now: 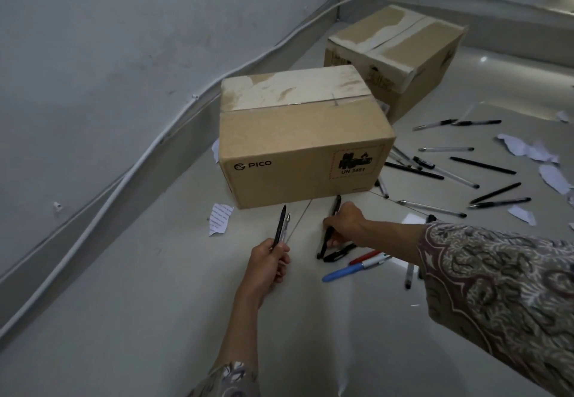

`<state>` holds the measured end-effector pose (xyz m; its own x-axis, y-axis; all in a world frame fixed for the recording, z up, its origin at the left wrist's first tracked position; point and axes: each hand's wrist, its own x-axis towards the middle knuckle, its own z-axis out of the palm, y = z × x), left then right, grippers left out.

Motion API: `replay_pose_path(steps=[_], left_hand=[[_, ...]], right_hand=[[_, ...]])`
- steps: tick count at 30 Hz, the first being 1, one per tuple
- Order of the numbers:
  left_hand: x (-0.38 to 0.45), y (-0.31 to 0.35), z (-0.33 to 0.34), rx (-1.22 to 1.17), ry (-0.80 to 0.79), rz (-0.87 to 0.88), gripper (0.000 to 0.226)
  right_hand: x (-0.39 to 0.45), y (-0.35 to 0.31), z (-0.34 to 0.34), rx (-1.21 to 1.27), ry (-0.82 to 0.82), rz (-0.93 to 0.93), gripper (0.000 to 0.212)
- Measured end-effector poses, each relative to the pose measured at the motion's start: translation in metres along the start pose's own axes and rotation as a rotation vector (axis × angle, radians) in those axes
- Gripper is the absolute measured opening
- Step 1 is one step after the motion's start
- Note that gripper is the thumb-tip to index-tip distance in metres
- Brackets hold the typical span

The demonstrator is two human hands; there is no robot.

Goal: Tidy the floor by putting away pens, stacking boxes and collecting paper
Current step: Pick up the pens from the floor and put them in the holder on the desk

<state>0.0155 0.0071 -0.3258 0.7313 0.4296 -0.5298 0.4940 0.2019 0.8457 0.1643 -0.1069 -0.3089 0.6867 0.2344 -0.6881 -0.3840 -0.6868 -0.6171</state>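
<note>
My left hand (269, 260) holds two pens (281, 224), one black and one clear, tips pointing up toward the near cardboard box (295, 136) marked PICO. My right hand (343, 222) reaches across in front of that box, fingers closed on a black pen (337, 203) that lies on the floor. A blue pen (341, 272), a red one (365, 257) and black ones lie just below the right hand. Several more pens (447, 170) are scattered to the right. A second taped box (400, 52) stands behind, near the corner.
Torn paper scraps lie on the pale tiled floor: one (220, 218) left of my hands, several (528, 151) at the far right. A white cable (149, 154) runs along the grey wall's skirting at the left.
</note>
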Motion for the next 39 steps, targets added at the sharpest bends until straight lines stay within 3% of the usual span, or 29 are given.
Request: replay_pose_path(steps=[3, 6, 16, 25, 30, 39], left_hand=[[-0.002, 0.008, 0.009, 0.000, 0.004, 0.034, 0.020], [-0.005, 0.017, 0.025, 0.064, -0.047, 0.067, 0.020], [-0.029, 0.076, 0.126, 0.077, -0.310, 0.210, 0.031], [-0.025, 0.167, 0.233, 0.169, -0.526, 0.323, 0.013], [-0.029, 0.229, 0.282, 0.353, -0.546, 0.363, 0.012], [-0.127, 0.391, 0.372, 0.509, -0.680, 0.543, 0.018]], right_hand=[[-0.008, 0.009, -0.012, 0.050, -0.055, -0.013, 0.022], [-0.027, 0.013, -0.036, 0.092, -0.112, -0.076, 0.010], [-0.106, 0.048, -0.137, 0.099, -0.028, -0.253, 0.010], [-0.126, 0.061, -0.251, 0.174, 0.143, -0.316, 0.011], [-0.150, 0.047, -0.316, 0.274, 0.256, -0.347, 0.005], [-0.278, -0.012, -0.470, 0.372, 0.475, -0.351, 0.005]])
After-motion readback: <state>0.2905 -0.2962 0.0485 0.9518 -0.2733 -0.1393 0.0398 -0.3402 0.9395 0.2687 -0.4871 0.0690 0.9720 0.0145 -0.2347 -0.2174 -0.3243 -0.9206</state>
